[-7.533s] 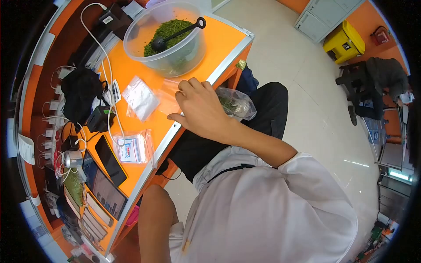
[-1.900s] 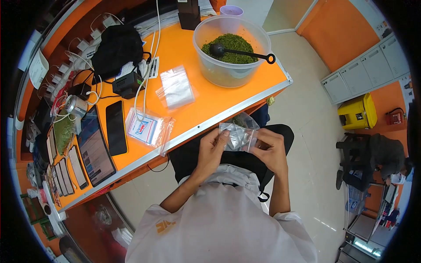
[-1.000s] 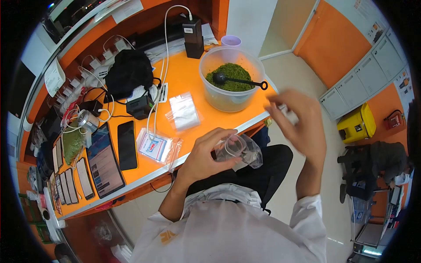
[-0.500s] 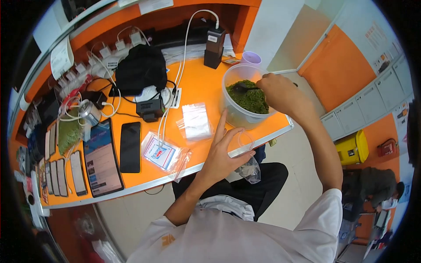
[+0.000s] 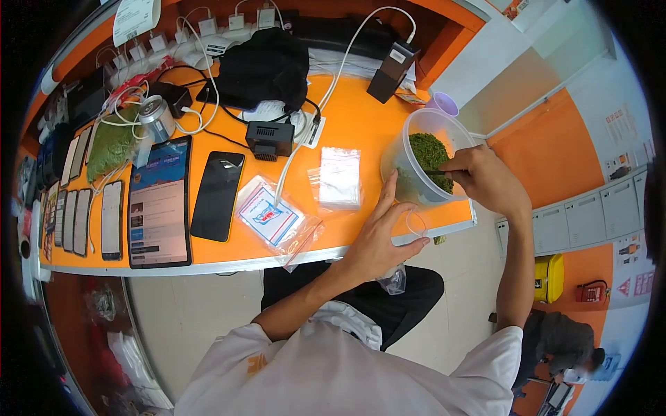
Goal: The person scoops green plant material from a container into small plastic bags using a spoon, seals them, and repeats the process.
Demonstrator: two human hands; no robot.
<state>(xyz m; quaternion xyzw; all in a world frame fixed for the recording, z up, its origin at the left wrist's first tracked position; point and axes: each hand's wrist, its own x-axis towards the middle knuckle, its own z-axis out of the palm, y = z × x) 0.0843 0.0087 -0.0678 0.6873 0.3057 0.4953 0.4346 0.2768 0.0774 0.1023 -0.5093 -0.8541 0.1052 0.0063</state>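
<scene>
My right hand (image 5: 491,182) grips a dark spoon (image 5: 436,172), whose far end is down in chopped green leaf matter (image 5: 429,149). This fills part of a translucent plastic tub (image 5: 397,182) at the table's right end. My left hand (image 5: 378,239) is beside the tub's near side, its index finger reaching up against the wall. Between its thumb and fingers is the round mouth of a clear plastic bag (image 5: 393,280), which hangs below the table edge. The bag's contents are hard to make out.
On the orange table (image 5: 277,187) lie a stack of clear zip bags (image 5: 340,179), a printed packet (image 5: 274,216), a black phone (image 5: 217,197) and a tablet (image 5: 161,208). A purple cup (image 5: 442,104) stands behind the tub. Another person (image 5: 565,343) is at lower right.
The camera view has turned, shifting the table. My right hand has drawn back slightly toward the tub's near rim with the spoon. The left hand keeps its hold on the bag.
</scene>
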